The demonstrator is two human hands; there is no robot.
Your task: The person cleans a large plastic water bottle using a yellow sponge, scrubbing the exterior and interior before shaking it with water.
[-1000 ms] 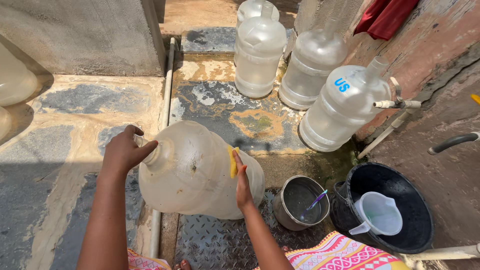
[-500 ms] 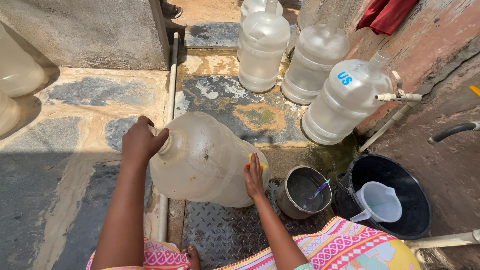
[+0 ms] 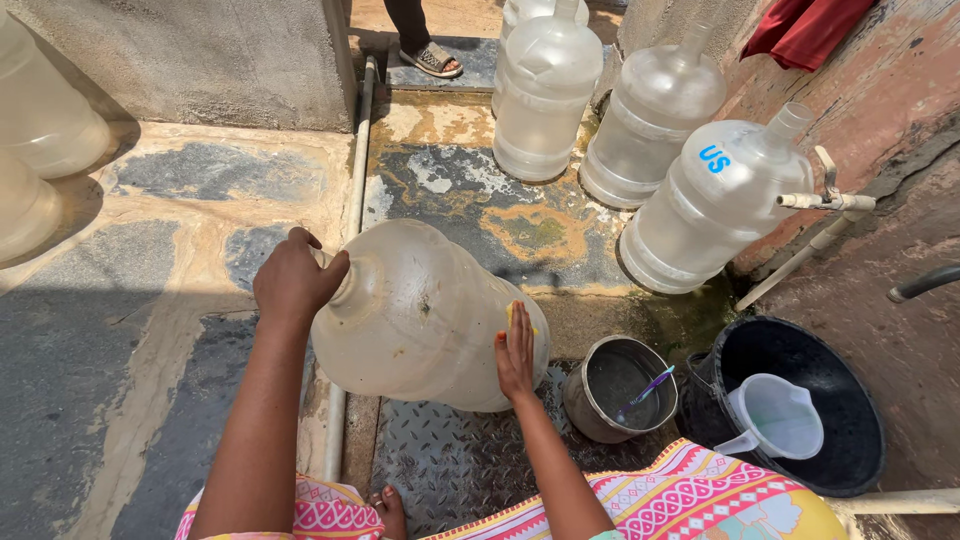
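Your left hand (image 3: pixel 293 283) is clamped over the neck of the big clear water jug (image 3: pixel 425 318), and your right hand (image 3: pixel 516 352) lies flat, fingers together, pressing a yellow sponge (image 3: pixel 510 314) to its base end. The jug lies on its side on the wet slab, long axis running left to right between your hands, neck leftward, beside the metal pot (image 3: pixel 620 388). Since half a second ago the sponge hand has slid slightly along the base; the grip on the neck is unchanged.

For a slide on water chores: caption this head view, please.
Left hand grips a tilted jug's neck while right hand presses a yellow sponge on its side.
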